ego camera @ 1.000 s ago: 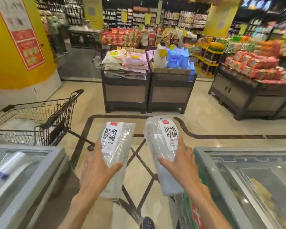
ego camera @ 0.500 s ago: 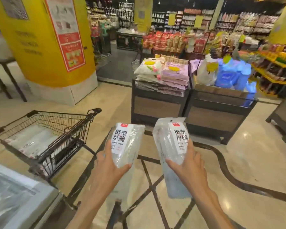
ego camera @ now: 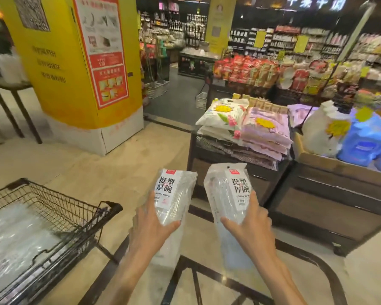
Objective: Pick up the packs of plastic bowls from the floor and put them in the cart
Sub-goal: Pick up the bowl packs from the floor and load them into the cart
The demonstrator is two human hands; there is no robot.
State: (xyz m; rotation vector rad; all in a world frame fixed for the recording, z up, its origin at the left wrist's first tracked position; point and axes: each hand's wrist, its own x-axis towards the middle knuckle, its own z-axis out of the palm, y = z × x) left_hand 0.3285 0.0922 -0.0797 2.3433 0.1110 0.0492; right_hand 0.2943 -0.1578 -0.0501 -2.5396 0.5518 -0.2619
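I hold two clear packs of plastic bowls with white labels upright in front of me. My left hand [ego camera: 151, 227] grips the left pack [ego camera: 174, 194] around its middle. My right hand [ego camera: 249, 227] grips the right pack [ego camera: 226, 190] the same way. The black wire cart [ego camera: 79, 214] stands at the lower left, its handle end toward my left hand. Several clear packs [ego camera: 15, 238] lie inside its basket.
A yellow pillar [ego camera: 75, 69] with a red poster rises behind the cart. Dark display stands [ego camera: 240, 172] with stacked bags and blue jugs [ego camera: 361, 144] stand straight ahead and to the right. Beige tiled floor [ego camera: 119, 164] lies between pillar, cart and stands.
My view has swung left and moved closer to the cart, which now fills more of the lower left. The freezer edges have left the frame. Both hands still hold their packs.
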